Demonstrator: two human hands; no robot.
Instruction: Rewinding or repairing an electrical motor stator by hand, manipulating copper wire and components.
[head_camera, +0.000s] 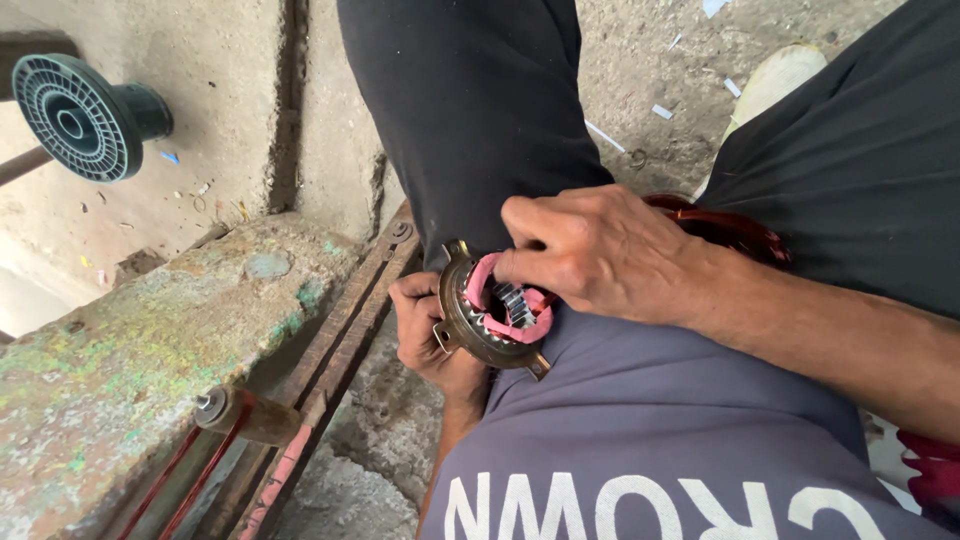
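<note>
My left hand (425, 330) grips a round metal motor stator (480, 335) from below, holding it against my lap. The stator has mounting ears on its rim, steel teeth inside and pink insulation paper (482, 275) lining its slots. My right hand (590, 250) comes over the top, its fingers curled and pressing on the pink paper at the stator's upper edge. A coil of reddish copper wire (735, 228) lies behind my right wrist, partly hidden by it.
A worn, green-stained bench slab (130, 350) lies at the left with a rusty metal rail (330, 350) along its edge. A small spool (245, 415) with red wire sits low on the rail. A dark plastic reel (75, 115) on a rod is at upper left.
</note>
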